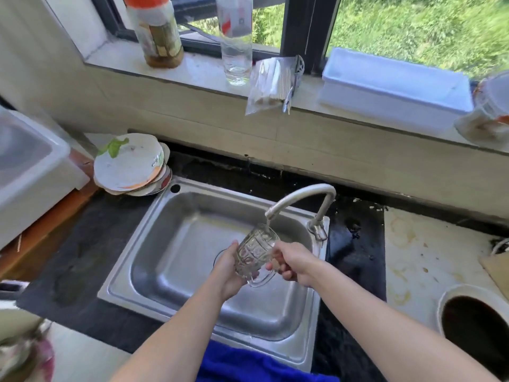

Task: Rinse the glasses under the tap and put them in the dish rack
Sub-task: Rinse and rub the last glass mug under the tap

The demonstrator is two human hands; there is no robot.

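Glass mug (256, 253) was tilted over the sink (165, 244), mouth up just under the tap (300, 197) spout, with a thin stream apparently running into it. Left hand (230, 271) cupped the base with fingers curled round it; right hand (293, 264) gripped it at the handle side. Judged: rinse of this mug was under way, racking not yet done. No rinsed glasses were visible anywhere, and no other glasses waiting either. Dish rack was not clearly in view; the white tub (27, 172) at the left edge might have been it, cannot tell. Stack of dirty plates (129, 166) sat on the counter at the sink's back-left corner, between sink and tub, a likely obstacle for a leftward carry. Window sill above held an orange-lidded jar (157, 31), clear bottle (237, 45), bag of sticks (272, 84) and white box (396, 89). Blue cloth (248, 365) lay at the sink's near edge; dark pot (479, 326) stood at right.
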